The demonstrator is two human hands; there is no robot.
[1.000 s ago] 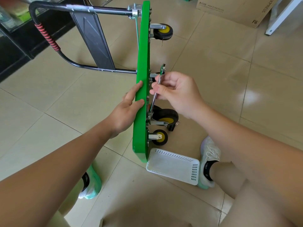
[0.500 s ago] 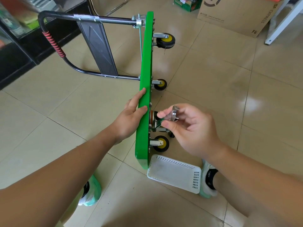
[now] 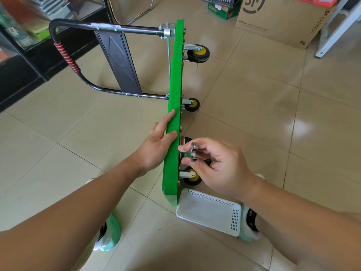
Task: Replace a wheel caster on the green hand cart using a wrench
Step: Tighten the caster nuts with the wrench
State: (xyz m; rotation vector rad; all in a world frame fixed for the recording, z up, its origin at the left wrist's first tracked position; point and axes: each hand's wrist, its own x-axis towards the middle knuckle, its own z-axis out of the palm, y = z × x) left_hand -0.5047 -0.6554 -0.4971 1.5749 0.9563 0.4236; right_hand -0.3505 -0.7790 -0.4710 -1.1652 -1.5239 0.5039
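Note:
The green hand cart [image 3: 174,106] stands on its side edge on the tiled floor, its black handle [image 3: 82,55] to the left and its yellow-hubbed wheels to the right. My left hand [image 3: 156,145] grips the deck's upper edge, thumb over the top. My right hand [image 3: 214,165] pinches the metal wrench [image 3: 192,153] against the deck's underside, beside the large black caster [image 3: 185,140], which my fingers mostly hide. Just below sits a small near caster [image 3: 192,176].
A white perforated plastic basket [image 3: 209,212] lies on the floor under the cart's near corner, between my two shoes. Two more casters [image 3: 197,53] stick out farther along the deck. A cardboard box [image 3: 281,22] and a white table leg [image 3: 336,30] stand at the back right.
My right hand has dropped from the middle of the deck to the large near caster, swinging the wrench down with it. The camera view tilted up. My left hand stayed on the deck edge.

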